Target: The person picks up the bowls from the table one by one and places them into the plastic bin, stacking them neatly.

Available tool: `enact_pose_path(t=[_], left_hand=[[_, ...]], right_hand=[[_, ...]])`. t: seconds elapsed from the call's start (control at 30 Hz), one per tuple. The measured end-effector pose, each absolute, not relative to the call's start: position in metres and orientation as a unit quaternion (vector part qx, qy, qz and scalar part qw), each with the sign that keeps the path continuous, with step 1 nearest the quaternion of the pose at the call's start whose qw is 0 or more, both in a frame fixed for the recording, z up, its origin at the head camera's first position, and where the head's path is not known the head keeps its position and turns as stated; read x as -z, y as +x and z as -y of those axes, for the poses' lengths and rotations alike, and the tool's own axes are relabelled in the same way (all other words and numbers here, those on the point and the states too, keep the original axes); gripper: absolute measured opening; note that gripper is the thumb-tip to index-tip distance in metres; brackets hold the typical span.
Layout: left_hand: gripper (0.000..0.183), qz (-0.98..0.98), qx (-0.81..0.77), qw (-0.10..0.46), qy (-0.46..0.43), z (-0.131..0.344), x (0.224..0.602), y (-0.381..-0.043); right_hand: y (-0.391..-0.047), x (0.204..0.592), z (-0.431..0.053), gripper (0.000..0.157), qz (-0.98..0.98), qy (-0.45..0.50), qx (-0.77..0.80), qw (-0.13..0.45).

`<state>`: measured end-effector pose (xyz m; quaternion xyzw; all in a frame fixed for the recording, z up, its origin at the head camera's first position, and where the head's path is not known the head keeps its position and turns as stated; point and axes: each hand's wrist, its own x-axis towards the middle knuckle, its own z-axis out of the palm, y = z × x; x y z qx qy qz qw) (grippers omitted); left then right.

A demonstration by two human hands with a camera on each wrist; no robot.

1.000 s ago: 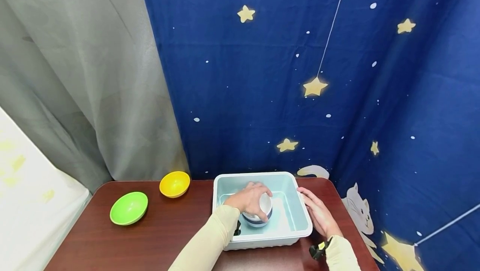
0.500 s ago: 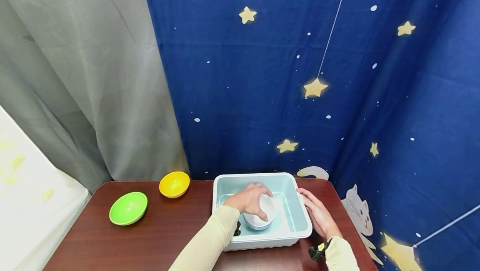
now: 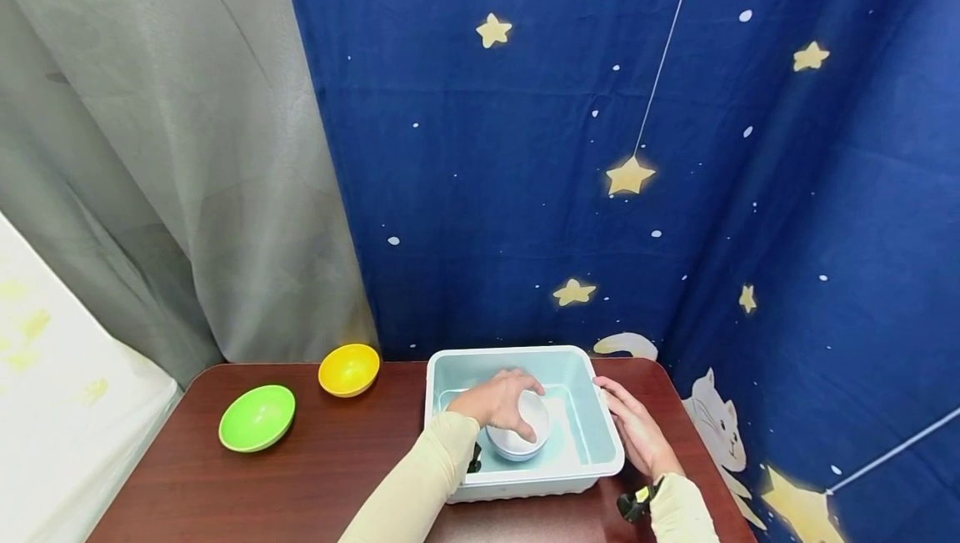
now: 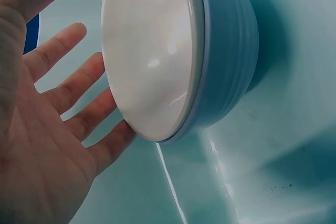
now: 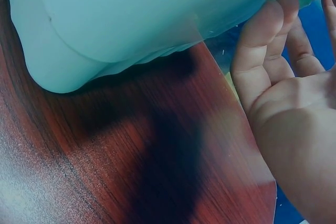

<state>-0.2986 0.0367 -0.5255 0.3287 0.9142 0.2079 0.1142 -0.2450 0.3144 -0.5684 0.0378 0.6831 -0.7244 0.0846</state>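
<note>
While the white bowl (image 4: 149,56) is sitting inside the light-blue basin (image 3: 540,487), its round mouth is facing up past the hand above it, and its central axis is standing roughly upright. It is nesting in a blue bowl (image 4: 231,51), whose curved side is showing beyond the rim in the left wrist view; the two rims are lying close together and nearly parallel. The left hand (image 3: 502,403) is arching over the pair with thumb and fingers spreading wide; in the left wrist view some fingertips are meeting the rim. The basin is opening upward, its longer sides seemingly running left to right across the brown table (image 3: 337,476). The right hand (image 3: 636,428) is resting at the basin's right side, fingers loosely bending against its edge; how firmly they are pressing, one cannot tell. Off to the left, a green bowl (image 3: 257,419) and a yellow bowl (image 3: 349,369) are lying apart, both opening upward.
</note>
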Motion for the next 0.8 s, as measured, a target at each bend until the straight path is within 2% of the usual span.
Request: enact_pose_path(t=[0.8], left_hand=[[0.063,-0.910,-0.255,0.099,0.313,-0.033,0.512,-0.303]], right_hand=[[-0.243,0.567,-0.315,0.054,-0.693,0.015,0.716,0.082]])
